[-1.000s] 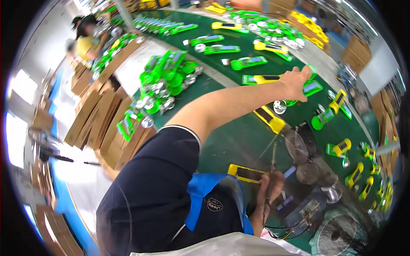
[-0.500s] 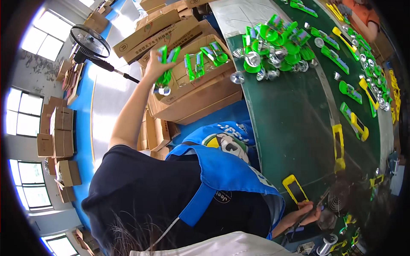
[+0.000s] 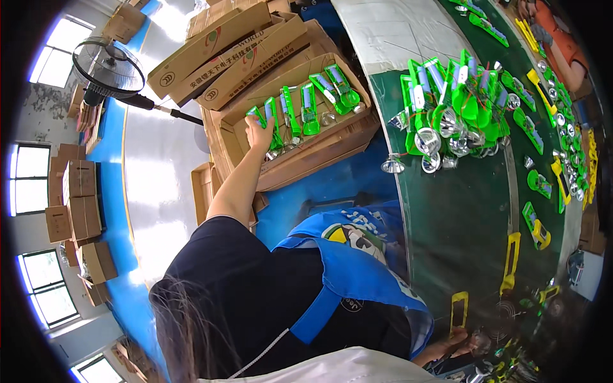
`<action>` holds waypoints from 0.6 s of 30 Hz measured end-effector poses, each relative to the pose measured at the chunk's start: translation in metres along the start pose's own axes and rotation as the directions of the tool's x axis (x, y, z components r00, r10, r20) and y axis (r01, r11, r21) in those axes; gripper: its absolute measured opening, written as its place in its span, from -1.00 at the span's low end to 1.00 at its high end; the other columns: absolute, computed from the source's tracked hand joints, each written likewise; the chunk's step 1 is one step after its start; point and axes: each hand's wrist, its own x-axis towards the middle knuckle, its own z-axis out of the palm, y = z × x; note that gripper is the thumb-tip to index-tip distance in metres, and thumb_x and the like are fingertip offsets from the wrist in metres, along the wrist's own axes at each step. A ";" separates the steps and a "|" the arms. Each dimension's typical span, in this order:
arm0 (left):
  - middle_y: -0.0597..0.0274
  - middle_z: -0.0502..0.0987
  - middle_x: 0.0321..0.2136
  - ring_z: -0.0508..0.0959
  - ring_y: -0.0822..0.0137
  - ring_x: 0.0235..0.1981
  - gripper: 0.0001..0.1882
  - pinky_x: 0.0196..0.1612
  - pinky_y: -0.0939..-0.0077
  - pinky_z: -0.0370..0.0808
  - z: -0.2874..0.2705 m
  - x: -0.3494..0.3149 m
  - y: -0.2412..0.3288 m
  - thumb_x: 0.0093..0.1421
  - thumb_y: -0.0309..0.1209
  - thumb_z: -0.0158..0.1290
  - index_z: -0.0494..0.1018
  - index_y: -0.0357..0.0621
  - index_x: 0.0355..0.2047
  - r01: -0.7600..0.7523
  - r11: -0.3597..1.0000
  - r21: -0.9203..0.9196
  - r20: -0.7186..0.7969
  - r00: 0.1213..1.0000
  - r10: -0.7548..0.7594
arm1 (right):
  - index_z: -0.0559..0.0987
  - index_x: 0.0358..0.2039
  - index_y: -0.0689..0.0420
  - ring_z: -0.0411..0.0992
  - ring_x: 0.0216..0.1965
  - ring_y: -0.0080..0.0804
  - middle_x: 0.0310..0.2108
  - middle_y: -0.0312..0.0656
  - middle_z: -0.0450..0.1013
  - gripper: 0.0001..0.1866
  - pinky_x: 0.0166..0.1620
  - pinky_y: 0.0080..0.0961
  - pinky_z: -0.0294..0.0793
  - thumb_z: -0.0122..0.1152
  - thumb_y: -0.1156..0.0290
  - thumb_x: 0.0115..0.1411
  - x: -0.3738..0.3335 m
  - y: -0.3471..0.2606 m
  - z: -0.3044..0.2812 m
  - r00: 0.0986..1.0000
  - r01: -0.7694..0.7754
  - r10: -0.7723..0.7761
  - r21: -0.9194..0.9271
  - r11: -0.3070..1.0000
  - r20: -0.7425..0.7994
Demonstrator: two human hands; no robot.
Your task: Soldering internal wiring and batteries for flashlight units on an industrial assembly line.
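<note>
Here the left hand [image 3: 258,135] closes around green torch parts [image 3: 271,124] standing lengthwise in the cardboard box [image 3: 332,143], while the right hand [image 3: 456,345], grip unclear, rests at the table's [image 3: 460,210] near edge.

Probably a factory assembly line: green conveyor belt [image 3: 472,210] strewn with green parts [image 3: 456,105], stacked cardboard boxes [image 3: 80,191] around

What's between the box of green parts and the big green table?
In the head view, blue floor lies between the cardboard box and the table; one silver reflector cup sits at the table's edge.

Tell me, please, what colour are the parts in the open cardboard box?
Bright green parts, with silvery reflectors among them, seen in the head view.
</note>
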 end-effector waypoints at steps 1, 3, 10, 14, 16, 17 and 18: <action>-0.23 0.30 -0.02 0.34 -0.13 0.04 -0.29 0.06 0.01 0.32 -0.002 -0.001 0.006 -0.01 0.02 0.27 0.18 0.11 0.05 0.070 0.988 0.138 0.002 0.997 -0.071 | 0.39 -0.30 0.23 0.30 -0.37 -0.37 -0.47 -0.17 0.36 -0.79 -0.16 -0.42 0.33 -0.04 0.34 0.39 0.000 0.005 0.004 0.996 0.078 -0.075 0.079 0.994 -0.043; -0.12 0.24 0.07 0.19 -0.12 0.14 -0.42 0.14 -0.05 0.15 -0.005 -0.009 0.008 0.11 0.00 0.14 0.27 0.30 0.12 -0.018 0.944 0.328 -0.093 0.994 0.051 | 0.38 -0.22 0.27 0.34 -0.35 -0.38 -0.44 -0.16 0.38 -0.80 -0.14 -0.45 0.34 -0.05 0.36 0.40 0.000 0.000 0.012 0.993 0.023 -0.020 0.024 0.999 -0.114; 0.07 0.52 -0.10 0.41 0.02 0.03 -0.54 -0.02 -0.04 0.33 0.017 0.021 0.085 0.16 -0.04 0.07 0.41 -0.01 -0.02 -0.480 0.696 0.534 0.209 0.872 0.442 | 0.35 -0.01 0.29 0.40 -0.25 -0.31 -0.32 -0.05 0.42 -0.68 -0.17 -0.41 0.47 0.03 0.33 0.36 -0.011 -0.004 0.009 0.980 -0.026 0.044 0.095 0.995 -0.194; 0.20 0.53 -0.18 0.49 0.08 -0.09 -0.56 -0.13 -0.02 0.41 0.051 0.024 0.086 0.10 0.10 0.06 0.55 0.21 -0.10 -0.489 0.584 0.648 0.145 0.832 0.535 | 0.29 0.02 0.25 0.49 -0.23 -0.26 -0.22 -0.03 0.46 -0.64 -0.10 -0.36 0.50 0.06 0.31 0.33 -0.012 -0.058 0.020 0.950 -0.174 0.233 0.267 0.948 -0.210; 0.27 0.55 -0.22 0.51 0.17 -0.14 -0.55 -0.14 0.21 0.44 0.042 0.024 0.111 0.04 -0.01 0.17 0.55 0.14 -0.08 -0.209 0.575 0.791 -0.080 0.896 0.436 | 0.23 0.02 0.19 0.52 -0.20 -0.22 -0.25 -0.03 0.48 -0.68 -0.07 -0.32 0.50 0.01 0.34 0.35 -0.011 -0.080 0.023 0.953 -0.247 0.290 0.336 0.909 -0.086; 0.25 0.57 -0.23 0.53 0.19 -0.21 -0.62 -0.19 0.25 0.46 0.003 0.010 0.132 0.03 -0.20 0.21 0.56 0.10 -0.10 -0.684 0.532 0.499 -0.204 0.503 0.840 | 0.23 0.02 0.17 0.54 -0.20 -0.22 -0.26 -0.04 0.49 -0.68 -0.07 -0.33 0.50 0.01 0.34 0.35 -0.011 -0.076 0.022 0.966 -0.230 0.255 0.333 0.914 -0.032; 0.23 0.58 -0.22 0.54 0.15 -0.23 -0.65 -0.14 0.23 0.45 -0.028 -0.003 0.165 0.05 -0.37 0.21 0.54 0.05 -0.09 -0.832 0.424 0.358 -0.336 0.309 0.890 | 0.29 -0.02 0.19 0.55 -0.21 -0.21 -0.27 -0.04 0.49 -0.72 -0.05 -0.36 0.50 0.05 0.46 0.30 -0.014 -0.059 0.024 0.992 -0.122 0.127 0.357 0.926 0.009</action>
